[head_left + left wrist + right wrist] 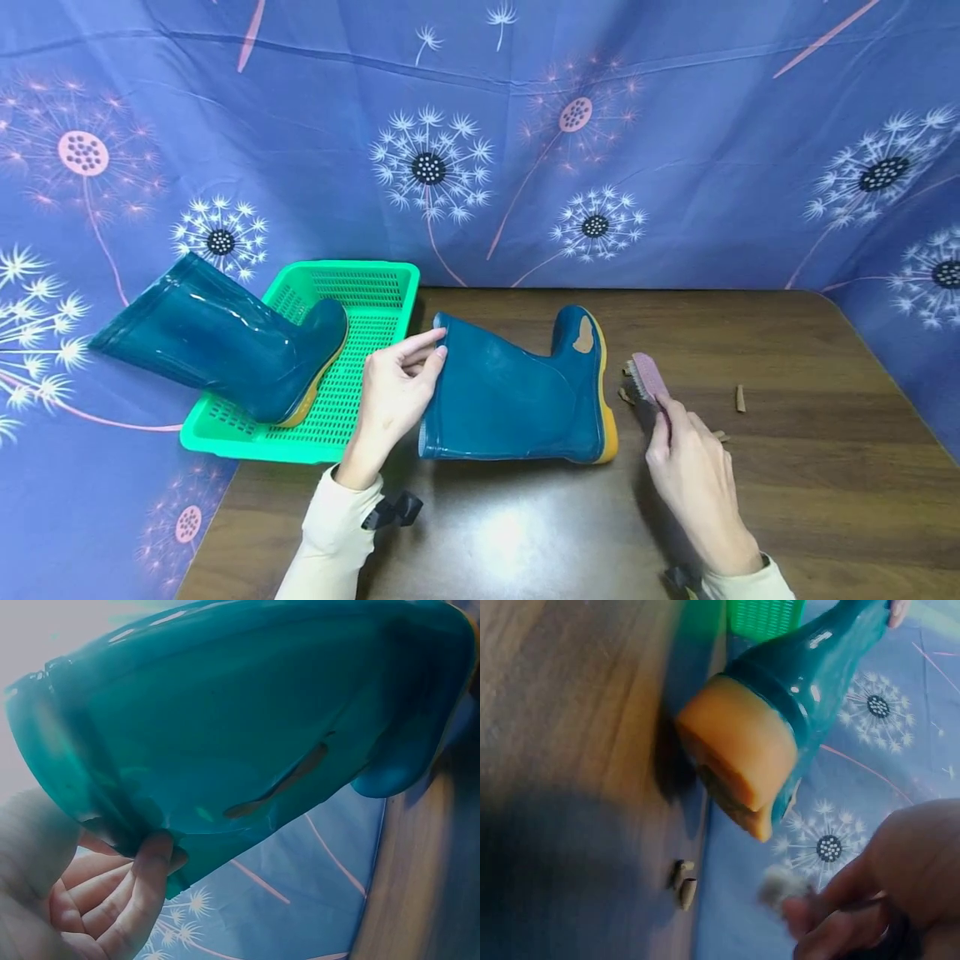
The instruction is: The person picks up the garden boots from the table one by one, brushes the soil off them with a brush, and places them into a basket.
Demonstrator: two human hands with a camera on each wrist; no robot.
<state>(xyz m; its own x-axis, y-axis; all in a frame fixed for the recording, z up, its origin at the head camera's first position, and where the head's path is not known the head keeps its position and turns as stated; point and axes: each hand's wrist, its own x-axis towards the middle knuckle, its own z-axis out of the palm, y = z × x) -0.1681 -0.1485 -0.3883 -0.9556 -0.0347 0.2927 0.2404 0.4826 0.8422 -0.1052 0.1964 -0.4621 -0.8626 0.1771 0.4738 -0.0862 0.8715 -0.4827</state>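
Note:
A teal rubber boot (pixel 510 392) with a yellow sole lies sideways, a tan patch of residue on its toe. My left hand (pixel 393 392) pinches the rim of its shaft; the left wrist view shows thumb and fingers on the boot's edge (pixel 225 735). My right hand (pixel 693 475) grips a small pink brush (pixel 648 377) to the right of the toe, apart from the boot. In the right wrist view the brush (pixel 782 889) is blurred near the fingers, and the boot's yellow heel (pixel 742 735) faces the camera.
At the left, a green basket (pixel 300 454) holds a second teal boot (pixel 217 333), its shaft leaning over the rim. Small brown bits, one of them a brown piece (pixel 740 398), lie on the wooden table (pixel 810 483) at the right. Behind hangs a blue dandelion-patterned cloth (pixel 510 208).

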